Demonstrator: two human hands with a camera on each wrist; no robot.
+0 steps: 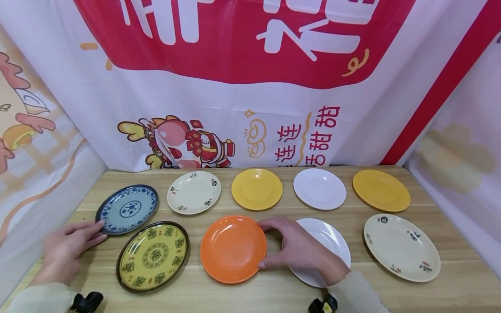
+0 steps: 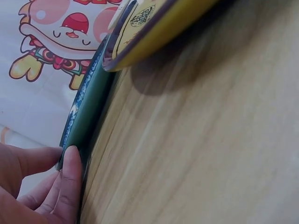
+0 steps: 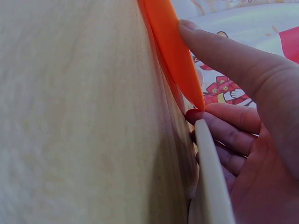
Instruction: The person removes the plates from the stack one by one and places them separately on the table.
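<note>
My left hand (image 1: pixel 68 248) pinches the near left rim of a blue plate (image 1: pixel 129 208) with a floral border. The left wrist view has the thumb above that rim and fingers (image 2: pixel 68 186) at its underside. My right hand (image 1: pixel 299 245) holds the right edge of an orange plate (image 1: pixel 233 250), thumb and index finger apart along the rim. Some fingertips reach the orange plate's lower edge in the right wrist view. Between the hands lies a dark-rimmed yellow-green patterned plate (image 1: pixel 154 256). A white plate (image 1: pixel 332 239) is partly hidden beneath the right hand and forearm.
Along the back of the wooden table (image 1: pixel 219 300) lie a cream patterned plate (image 1: pixel 193 192), a yellow plate (image 1: pixel 256 189), a white plate (image 1: pixel 319 188) and another yellow plate (image 1: pixel 381 190). A larger cream plate (image 1: pixel 402 248) is at right. Printed cloth (image 1: pixel 219 95) hangs behind.
</note>
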